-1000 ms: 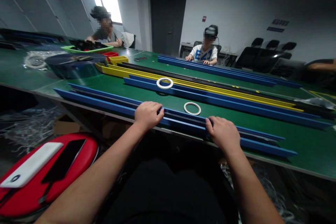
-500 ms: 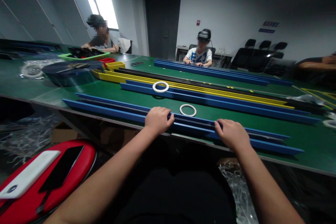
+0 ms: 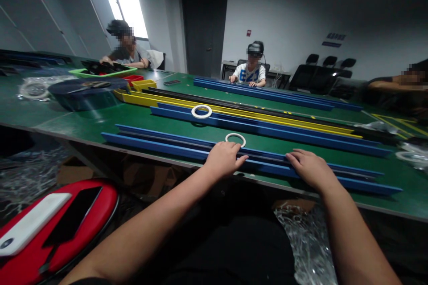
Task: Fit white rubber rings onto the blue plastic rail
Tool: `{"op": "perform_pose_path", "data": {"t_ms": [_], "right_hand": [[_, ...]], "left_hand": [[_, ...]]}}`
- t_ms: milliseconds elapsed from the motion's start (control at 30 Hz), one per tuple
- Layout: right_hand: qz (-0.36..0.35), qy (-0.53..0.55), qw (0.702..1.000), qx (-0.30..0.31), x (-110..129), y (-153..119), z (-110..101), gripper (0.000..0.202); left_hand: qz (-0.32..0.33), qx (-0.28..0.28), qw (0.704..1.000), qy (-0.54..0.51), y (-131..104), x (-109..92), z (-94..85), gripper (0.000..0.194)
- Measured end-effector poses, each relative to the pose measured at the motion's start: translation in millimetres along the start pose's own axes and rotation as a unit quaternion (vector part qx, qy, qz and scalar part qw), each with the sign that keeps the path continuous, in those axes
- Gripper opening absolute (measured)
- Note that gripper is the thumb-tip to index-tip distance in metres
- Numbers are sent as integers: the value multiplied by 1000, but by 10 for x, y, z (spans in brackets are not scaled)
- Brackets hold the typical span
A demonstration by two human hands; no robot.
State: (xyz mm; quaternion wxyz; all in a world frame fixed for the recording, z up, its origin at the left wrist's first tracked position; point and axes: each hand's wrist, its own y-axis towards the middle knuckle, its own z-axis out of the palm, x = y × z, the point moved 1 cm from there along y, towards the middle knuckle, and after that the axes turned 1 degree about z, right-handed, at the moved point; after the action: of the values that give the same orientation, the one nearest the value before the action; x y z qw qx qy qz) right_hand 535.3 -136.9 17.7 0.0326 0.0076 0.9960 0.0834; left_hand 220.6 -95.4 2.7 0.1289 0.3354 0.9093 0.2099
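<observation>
A long blue U-shaped channel (image 3: 160, 147) lies along the near edge of the green table, with a dark strip running inside it. My left hand (image 3: 223, 159) rests over the channel left of its middle, fingers curled over the far wall and thumb stretched to the right. Farther right, my right hand (image 3: 311, 168) bends over the same channel, thumb and fingertips on its walls. Just behind my left hand, a white ring like a tape roll (image 3: 235, 139) lies partly covered by the fingers. Another white tape roll (image 3: 201, 111) leans on a second blue channel (image 3: 267, 130) behind.
Yellow channels (image 3: 234, 113) and black ones lie farther back. At left are a large dark roll (image 3: 85, 93), a yellow bin (image 3: 145, 85) and a green tray (image 3: 100, 72). A red stool (image 3: 83, 227) bears a white device and a phone. Two people sit across the table, another at right.
The near blue channel has slid to the right, and both my hands have moved right with it. My left hand now covers part of the nearer white ring.
</observation>
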Motion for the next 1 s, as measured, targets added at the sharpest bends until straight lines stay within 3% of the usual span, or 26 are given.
{"op": "perform_pose_path", "data": {"t_ms": [133,267,400,500,600,800,1000], "right_hand": [[-75,30,996,-32,693,-8,-72,54],[-112,47,992,-46,1250,50,-107,59],[-105,43,992,-49,1553,161,-89,72],[-88,30,995,-28,1661,203,-42,77],[-76,12,997,-21,1699,207,-7,79],[-89,-8,996,-26,1637,201,6,79],[-94,-41,994,-35,1164,48,27,71]], "left_hand": [[-22,17,999,18,-120,389,-186,53],[-27,51,997,45,-317,1040,-371,56],[-28,83,994,68,-589,1704,-516,59],[-15,73,993,91,-738,1964,-541,63],[-20,51,991,121,-780,2006,-514,69],[-66,62,987,132,-715,1873,-497,66],[-54,47,989,131,-575,1355,-399,71]]}}
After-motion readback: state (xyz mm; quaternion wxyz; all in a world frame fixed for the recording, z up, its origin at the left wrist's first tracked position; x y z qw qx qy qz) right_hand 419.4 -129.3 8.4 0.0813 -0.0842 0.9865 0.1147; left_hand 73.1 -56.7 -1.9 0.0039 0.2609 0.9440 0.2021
